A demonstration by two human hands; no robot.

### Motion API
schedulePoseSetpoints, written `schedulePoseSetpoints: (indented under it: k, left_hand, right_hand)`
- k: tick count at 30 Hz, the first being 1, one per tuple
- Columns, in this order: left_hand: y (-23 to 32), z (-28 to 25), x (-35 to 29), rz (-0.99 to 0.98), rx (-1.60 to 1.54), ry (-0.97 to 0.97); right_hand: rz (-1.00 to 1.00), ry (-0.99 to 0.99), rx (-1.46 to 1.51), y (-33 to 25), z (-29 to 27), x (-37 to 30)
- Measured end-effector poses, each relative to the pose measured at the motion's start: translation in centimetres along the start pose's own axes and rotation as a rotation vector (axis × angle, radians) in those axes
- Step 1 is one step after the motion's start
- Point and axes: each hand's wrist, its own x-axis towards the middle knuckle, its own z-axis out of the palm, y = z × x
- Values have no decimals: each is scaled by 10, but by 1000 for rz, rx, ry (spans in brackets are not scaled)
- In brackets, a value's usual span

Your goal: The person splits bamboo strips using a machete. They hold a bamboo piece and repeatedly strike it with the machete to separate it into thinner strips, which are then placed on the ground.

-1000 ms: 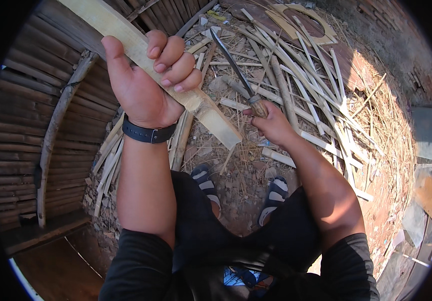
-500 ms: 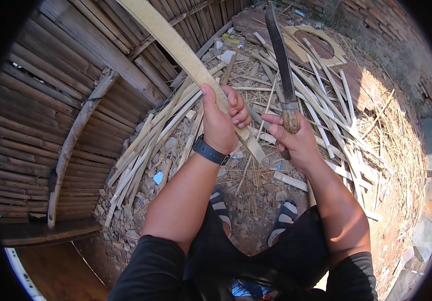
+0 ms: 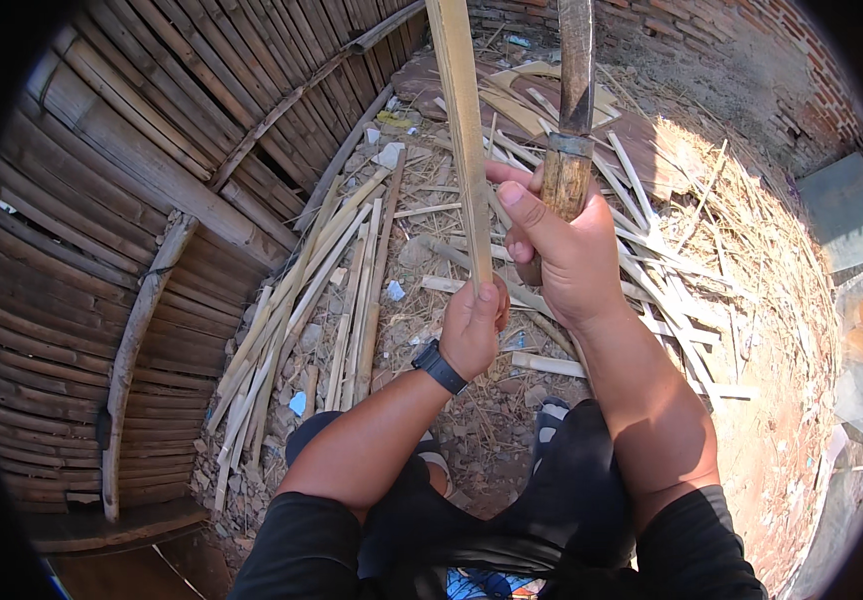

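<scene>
Single head view, steeply downward, close over hands, ground.

Blade [image 3: 577, 60] and strip [image 3: 456, 100] tops cropped

The person wears a black top with short sleeves [image 3: 321, 530], black trousers [image 3: 551, 500] and striped sandals [image 3: 549, 410]. A black watch [image 3: 439, 366] wraps the left wrist; both hands are bare.
</scene>
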Motion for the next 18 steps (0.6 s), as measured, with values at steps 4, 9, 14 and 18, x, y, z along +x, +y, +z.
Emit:
schedulePoseSetpoints:
  k: [4,9,14,18]
  left_hand:
    - [-20,1,-3,63,150,-43]
    - [-26,1,-7,-20,64,-80]
    - [-11,-35,18,105,460,-171]
    - [115,-61,45,278,339,239]
  right_hand:
    - [37,-66,71,3,-7,-1]
    - [127,-153,66,0,-20,1]
    - [212,-220,-69,14,-49,8]
    - [277,-318,-97,24,-57,4]
